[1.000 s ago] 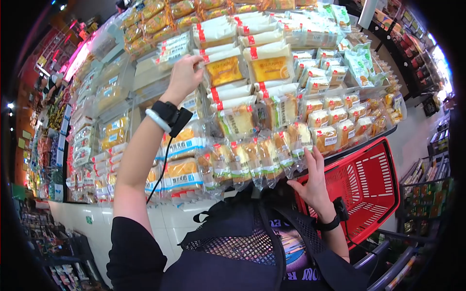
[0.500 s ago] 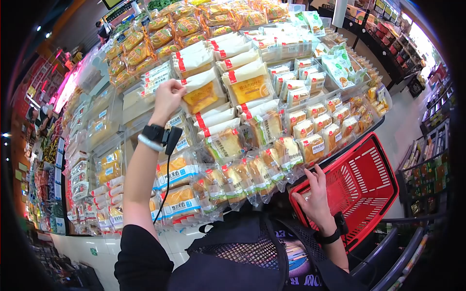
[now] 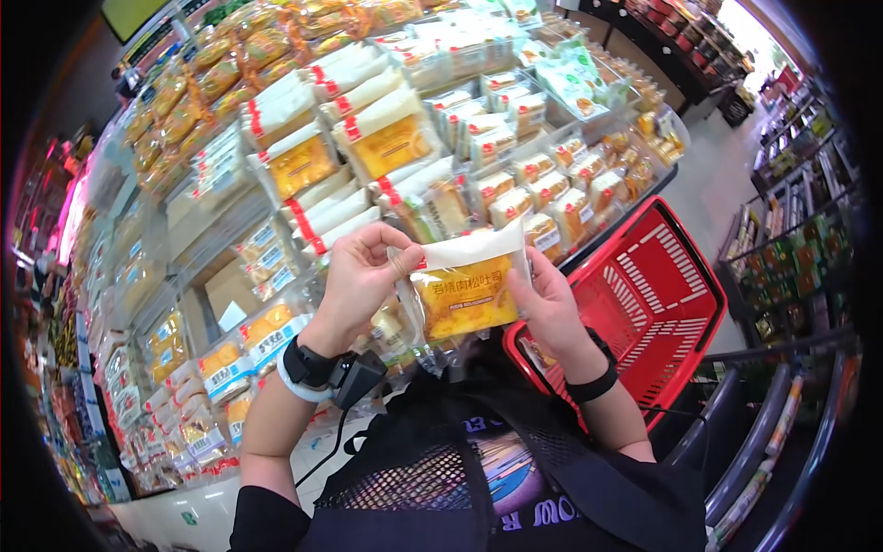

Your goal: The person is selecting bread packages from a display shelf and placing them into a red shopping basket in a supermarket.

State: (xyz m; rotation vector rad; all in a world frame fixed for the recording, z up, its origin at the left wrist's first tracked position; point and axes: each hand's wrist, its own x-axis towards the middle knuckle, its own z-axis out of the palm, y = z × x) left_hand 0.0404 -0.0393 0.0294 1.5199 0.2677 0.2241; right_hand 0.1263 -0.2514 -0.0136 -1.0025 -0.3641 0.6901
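Observation:
Between my two hands, in front of my chest, is a packaged toast (image 3: 467, 296) in a clear wrapper with a white top band and a yellow-orange face. My left hand (image 3: 361, 276) pinches its upper left corner between thumb and fingers. On the opposite edge, my right hand (image 3: 552, 308) grips the wrapper with its thumb in front. Behind the pack, similar white-topped toast packs (image 3: 388, 138) stand in rows on the bread display. A red shopping basket (image 3: 651, 304) is beside and below my right forearm.
Small wrapped cakes (image 3: 549, 189) fill a clear bin at the right of the display. Blue-and-white bread packs (image 3: 271, 336) lie at the front left. Dark metal rails (image 3: 736, 460) stand at lower right, and stocked shelves (image 3: 800, 239) line the far right.
My left hand has brought a toast pack from the display to my chest. My right hand has moved from the basket's rim onto the pack's right edge. The view has shifted.

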